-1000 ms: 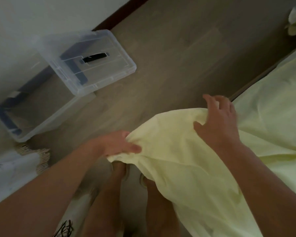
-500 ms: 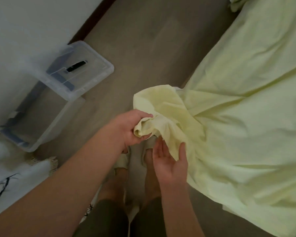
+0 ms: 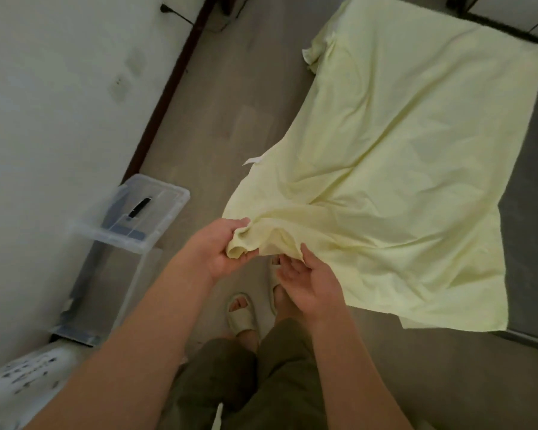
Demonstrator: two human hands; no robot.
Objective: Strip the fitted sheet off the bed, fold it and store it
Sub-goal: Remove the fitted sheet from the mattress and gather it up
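Sheet [image 3: 401, 169]: pale yellow, lying rumpled over the dark mattress [image 3: 528, 212], near corner drawn off the bed toward the person.
Left hand [image 3: 224, 249]: fingers and thumb curled round the bunched corner.
Right hand [image 3: 311, 280]: palm up, fingers relaxed and spread, tips touching the sheet's edge just beside the left hand.
Storage box [image 3: 140, 274]: clear, on the floor by the wall, lid [image 3: 143, 218] tilted across its far end.
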